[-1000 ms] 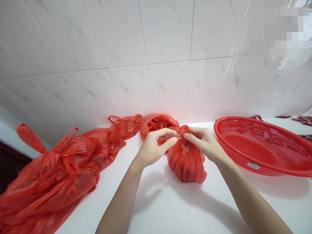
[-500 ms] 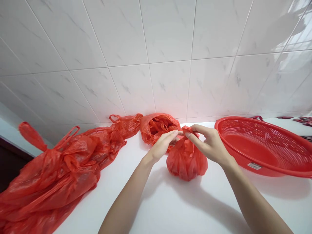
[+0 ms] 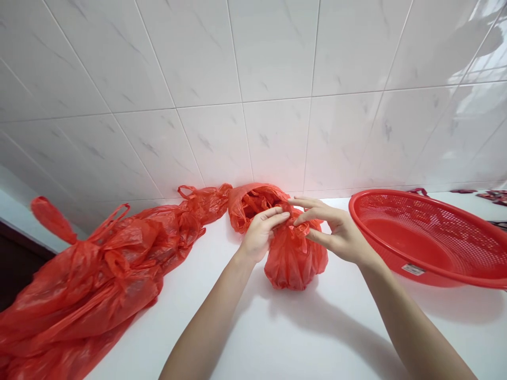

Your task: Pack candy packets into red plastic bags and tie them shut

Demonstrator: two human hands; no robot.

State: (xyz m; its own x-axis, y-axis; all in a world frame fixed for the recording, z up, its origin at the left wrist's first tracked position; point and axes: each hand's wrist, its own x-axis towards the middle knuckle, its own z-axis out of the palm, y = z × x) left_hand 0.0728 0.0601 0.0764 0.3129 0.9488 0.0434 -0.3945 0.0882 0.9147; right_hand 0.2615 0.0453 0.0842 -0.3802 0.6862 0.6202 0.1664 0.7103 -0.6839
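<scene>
A small red plastic bag (image 3: 296, 261) with a rounded, filled bottom rests on the white surface in front of me. Its contents are hidden by the crinkled plastic. My left hand (image 3: 263, 229) pinches the gathered top of this bag from the left. On the other side, my right hand (image 3: 336, 229) has its thumb and fingers apart, the tips at or just beside the bag's twisted neck; whether they touch it is hard to tell. Just behind my left hand lies a second red plastic bag (image 3: 240, 206), its mouth gaping with more crumpled red plastic inside.
Several red plastic bags (image 3: 130, 237) lie heaped along the left, some knotted. A red perforated basket (image 3: 420, 274) with a small label stands at the right. White tiles (image 3: 277, 137) rise behind the white counter (image 3: 253, 338). Dark red items (image 3: 495, 196) lie at the far right.
My right hand has loosened from its pinch, and its fingers have spread. My left hand now grips the bag's top. The small bag has shifted slightly left.
</scene>
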